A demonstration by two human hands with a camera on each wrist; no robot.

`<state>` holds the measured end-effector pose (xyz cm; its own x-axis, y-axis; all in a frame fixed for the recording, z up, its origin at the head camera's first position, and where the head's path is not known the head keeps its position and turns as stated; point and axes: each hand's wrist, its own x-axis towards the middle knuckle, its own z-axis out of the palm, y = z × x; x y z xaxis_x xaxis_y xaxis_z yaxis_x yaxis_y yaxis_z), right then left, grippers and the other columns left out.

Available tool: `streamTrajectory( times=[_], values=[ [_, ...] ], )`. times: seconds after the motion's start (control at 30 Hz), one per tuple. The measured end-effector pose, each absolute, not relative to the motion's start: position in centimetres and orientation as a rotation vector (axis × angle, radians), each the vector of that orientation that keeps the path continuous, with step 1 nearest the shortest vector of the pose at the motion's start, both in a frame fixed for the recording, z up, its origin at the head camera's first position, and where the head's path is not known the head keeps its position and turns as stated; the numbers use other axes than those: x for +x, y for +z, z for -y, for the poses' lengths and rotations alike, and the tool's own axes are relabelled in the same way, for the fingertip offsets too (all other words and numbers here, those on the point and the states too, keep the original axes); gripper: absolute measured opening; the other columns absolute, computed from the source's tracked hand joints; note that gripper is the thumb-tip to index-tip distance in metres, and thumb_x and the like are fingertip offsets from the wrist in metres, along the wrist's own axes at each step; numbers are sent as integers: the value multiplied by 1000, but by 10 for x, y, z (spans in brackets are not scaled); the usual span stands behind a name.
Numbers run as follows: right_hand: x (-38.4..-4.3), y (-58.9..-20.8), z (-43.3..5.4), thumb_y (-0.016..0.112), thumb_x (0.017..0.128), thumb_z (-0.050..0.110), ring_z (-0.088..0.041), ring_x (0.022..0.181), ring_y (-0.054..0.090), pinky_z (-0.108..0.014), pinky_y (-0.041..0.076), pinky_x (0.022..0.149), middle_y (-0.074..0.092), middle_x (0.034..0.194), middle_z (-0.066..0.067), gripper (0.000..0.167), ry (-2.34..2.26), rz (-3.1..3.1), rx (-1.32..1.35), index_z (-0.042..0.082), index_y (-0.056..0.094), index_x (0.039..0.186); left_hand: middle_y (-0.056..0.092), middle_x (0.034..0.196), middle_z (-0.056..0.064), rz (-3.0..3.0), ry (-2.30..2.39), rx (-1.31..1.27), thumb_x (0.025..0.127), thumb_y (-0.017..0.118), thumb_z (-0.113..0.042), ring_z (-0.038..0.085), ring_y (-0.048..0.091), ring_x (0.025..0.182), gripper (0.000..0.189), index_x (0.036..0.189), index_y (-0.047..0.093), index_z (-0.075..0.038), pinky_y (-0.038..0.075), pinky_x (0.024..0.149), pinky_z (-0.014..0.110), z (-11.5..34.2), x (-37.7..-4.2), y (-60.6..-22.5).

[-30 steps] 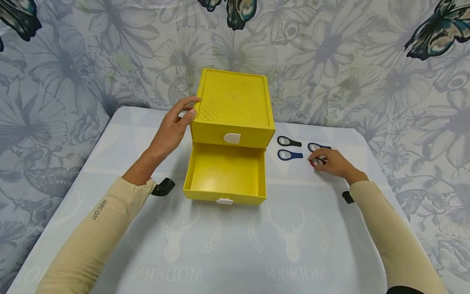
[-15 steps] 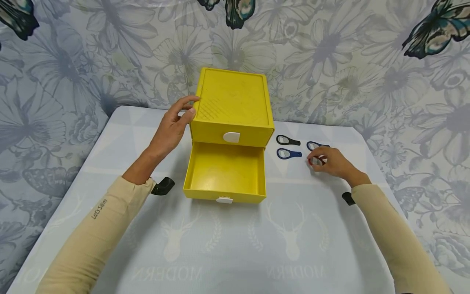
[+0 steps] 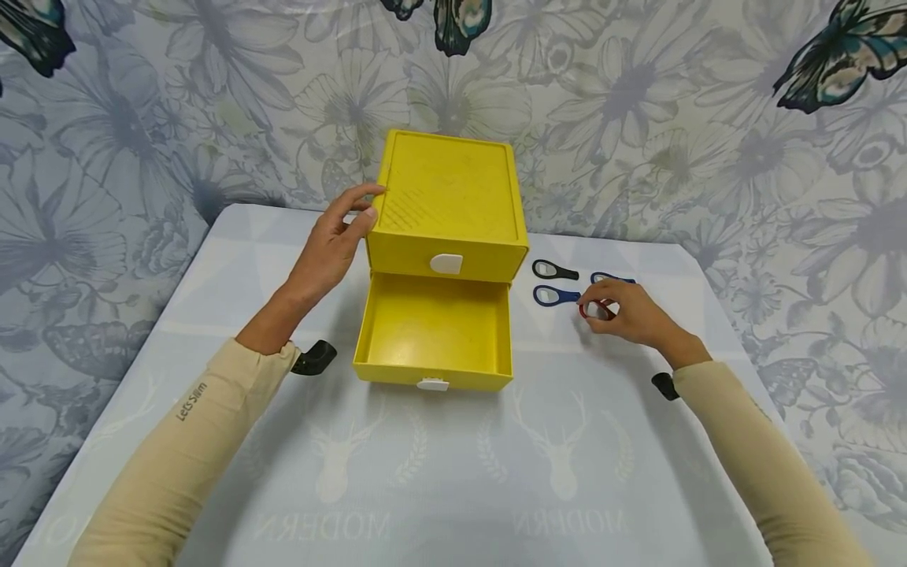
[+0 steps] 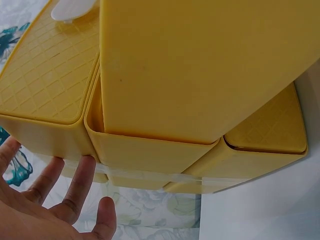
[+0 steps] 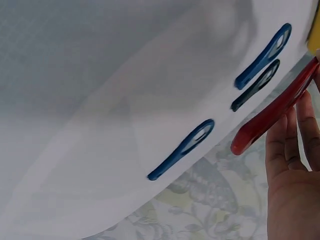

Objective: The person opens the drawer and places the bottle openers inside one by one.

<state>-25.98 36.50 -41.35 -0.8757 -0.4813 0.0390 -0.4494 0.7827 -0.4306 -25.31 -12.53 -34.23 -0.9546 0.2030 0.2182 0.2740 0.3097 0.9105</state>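
The yellow two-drawer box [image 3: 449,189] stands at the back of the table, its lower drawer [image 3: 434,376] pulled out and its upper one closed. My left hand [image 3: 333,244] rests its fingertips against the box's left side. In the left wrist view its fingers [image 4: 79,187] lie fairly straight under the yellow wall. To the right of the box, my right hand [image 3: 627,311] pinches a red tool [image 5: 270,117] with an oval loop and short handle, held above the table. Similar loop-ended tools lie close by: a black one [image 3: 564,273], a blue one [image 3: 567,297] and another blue one [image 3: 615,278], partly hidden behind my hand.
A pale printed cloth covers the table [image 3: 453,465]. Behind it rises a wall [image 3: 623,118] with a floral pattern and butterfly shapes. White tabs mark the fronts of the upper drawer [image 3: 446,264] and the lower drawer.
My right hand has lifted the red tool and moved it slightly left, toward the blue one near the box. My left hand stays against the box.
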Motion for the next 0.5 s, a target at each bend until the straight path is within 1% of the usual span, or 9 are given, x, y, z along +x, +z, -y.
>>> streamTrajectory(
  times=[0.1,0.17,0.33,0.4,0.5],
  values=[
    [-257,-408,-357,76,82,4,-26,90,63,-40,52,76,66,111,-5,28,-688,-2893,-790,8,74,110,39,149,13,2495,-1748,-462,108,39,-41,28,46,97,46,152,41,-28,34,81,41,125,-253,-342],
    [-255,-404,-351,75,82,4,-22,88,58,-36,48,73,66,111,-3,27,-698,-2892,-828,11,74,108,39,150,13,2499,-1746,-460,108,39,-41,28,46,97,46,152,40,-28,34,81,41,124,-253,-342],
    [-250,-391,-337,76,82,5,-19,97,55,-33,47,80,66,115,-3,26,-696,-2909,-925,14,75,107,38,150,13,2496,-1752,-447,108,39,-41,28,45,98,46,152,41,-28,33,81,41,125,-253,-342],
    [-246,-385,-331,76,82,5,-19,98,55,-32,46,81,66,116,-3,27,-704,-2910,-944,14,75,107,38,150,14,2494,-1750,-447,108,39,-40,28,45,98,46,152,41,-28,33,81,41,124,-253,-343],
    [-241,-376,-321,77,81,5,-18,94,55,-29,45,80,67,115,-2,27,-729,-2906,-966,14,75,106,38,150,14,2492,-1745,-450,108,38,-40,29,45,98,46,152,41,-28,33,80,40,124,-254,-342]
  ],
)
